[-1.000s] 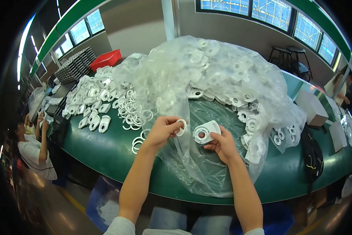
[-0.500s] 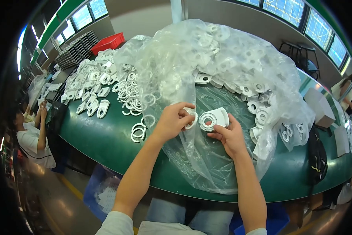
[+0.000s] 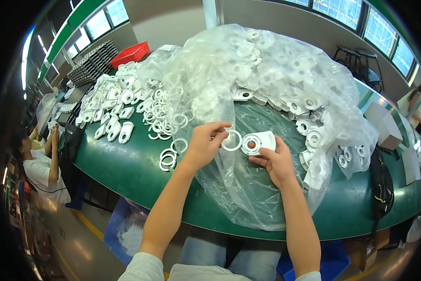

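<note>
My left hand [image 3: 206, 143] pinches a thin white plastic ring [image 3: 239, 141] by its left side. Close to the ring's right, my right hand [image 3: 276, 160] grips a white plastic housing [image 3: 266, 140] with a round hole at its left end. The fingers lie beneath it and the thumb rests on its front edge. A narrow gap separates ring and housing. Both are held over a clear plastic bag [image 3: 248, 196] spread on the green table [image 3: 112, 164]. More loose rings [image 3: 167, 159] lie left of my left forearm.
A big heap of white housings [image 3: 309, 70] fills the bag at the back. Left of it are piled rings [image 3: 155, 112] and housings [image 3: 112, 98]. Farther back stand a red bin [image 3: 130, 53] and stacked grey trays [image 3: 93, 63]. A blue bin [image 3: 121, 229] stands below the table edge. Another person [image 3: 44, 164] works at left.
The ring in my left hand has turned to show its full round face and sits nearer the housing. My right hand and the housing have shifted slightly right.
</note>
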Motion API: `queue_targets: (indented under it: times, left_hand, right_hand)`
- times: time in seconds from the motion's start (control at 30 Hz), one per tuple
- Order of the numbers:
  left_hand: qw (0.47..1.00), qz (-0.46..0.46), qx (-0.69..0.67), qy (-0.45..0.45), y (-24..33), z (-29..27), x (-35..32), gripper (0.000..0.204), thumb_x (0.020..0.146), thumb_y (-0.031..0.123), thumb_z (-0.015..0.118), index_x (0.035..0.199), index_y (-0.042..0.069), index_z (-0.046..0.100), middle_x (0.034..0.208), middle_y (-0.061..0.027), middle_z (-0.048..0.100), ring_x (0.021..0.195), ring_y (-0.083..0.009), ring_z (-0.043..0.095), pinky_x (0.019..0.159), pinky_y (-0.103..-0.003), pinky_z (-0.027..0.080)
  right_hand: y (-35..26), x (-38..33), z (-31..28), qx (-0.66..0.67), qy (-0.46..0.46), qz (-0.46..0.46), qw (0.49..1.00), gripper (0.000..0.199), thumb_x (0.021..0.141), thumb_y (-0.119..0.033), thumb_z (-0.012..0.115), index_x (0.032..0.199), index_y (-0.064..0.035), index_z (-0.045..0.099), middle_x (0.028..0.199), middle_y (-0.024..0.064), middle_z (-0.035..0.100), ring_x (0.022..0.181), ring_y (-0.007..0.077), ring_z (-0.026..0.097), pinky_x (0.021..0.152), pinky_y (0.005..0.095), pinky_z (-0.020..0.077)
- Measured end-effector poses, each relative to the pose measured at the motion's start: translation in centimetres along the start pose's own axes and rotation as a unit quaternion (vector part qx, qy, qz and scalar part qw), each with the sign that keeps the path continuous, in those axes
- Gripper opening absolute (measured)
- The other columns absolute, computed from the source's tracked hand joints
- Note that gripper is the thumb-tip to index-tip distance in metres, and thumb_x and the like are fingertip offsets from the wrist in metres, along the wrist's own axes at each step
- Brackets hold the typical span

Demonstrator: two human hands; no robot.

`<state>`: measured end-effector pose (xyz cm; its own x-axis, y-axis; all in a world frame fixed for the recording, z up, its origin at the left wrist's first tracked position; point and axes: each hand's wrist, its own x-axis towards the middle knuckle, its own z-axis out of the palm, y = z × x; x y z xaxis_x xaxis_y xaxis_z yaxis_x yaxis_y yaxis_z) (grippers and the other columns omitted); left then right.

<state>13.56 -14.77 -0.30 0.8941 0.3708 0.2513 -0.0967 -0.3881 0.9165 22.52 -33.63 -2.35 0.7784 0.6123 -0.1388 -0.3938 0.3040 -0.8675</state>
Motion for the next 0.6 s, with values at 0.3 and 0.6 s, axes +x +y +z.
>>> queue_targets:
  times: [0.3, 0.6]
  left_hand:
    - [0.995, 0.072, 0.007, 0.063, 0.3, 2.5, -0.6, 0.011, 0.08, 0.004, 0.065, 0.091, 0.001, 0.067, 0.077, -0.0056, 0.062, 0.057, -0.0103, 0.057, 0.053, -0.022, 0.046]
    - [0.987, 0.112, 0.077, 0.081, 0.4, 3.8, -0.8, 0.012, 0.079, 0.001, 0.066, 0.091, -0.001, 0.067, 0.078, -0.0077, 0.061, 0.058, -0.0119, 0.061, 0.053, -0.022, 0.048]
  right_hand:
    - [0.0, -0.3, 0.1, 0.004, -0.055, -0.019, 0.998, 0.051, 0.078, 0.009, 0.05, 0.126, 0.0019, 0.035, 0.111, 0.0179, 0.056, 0.096, 0.0277, 0.062, 0.079, 0.0404, 0.0569]
    - [0.4, -0.2, -0.1, -0.012, -0.067, -0.016, 0.998, 0.054, 0.077, 0.011, 0.05, 0.127, -0.0005, 0.033, 0.112, 0.019, 0.056, 0.102, 0.0299, 0.06, 0.083, 0.0435, 0.0551]
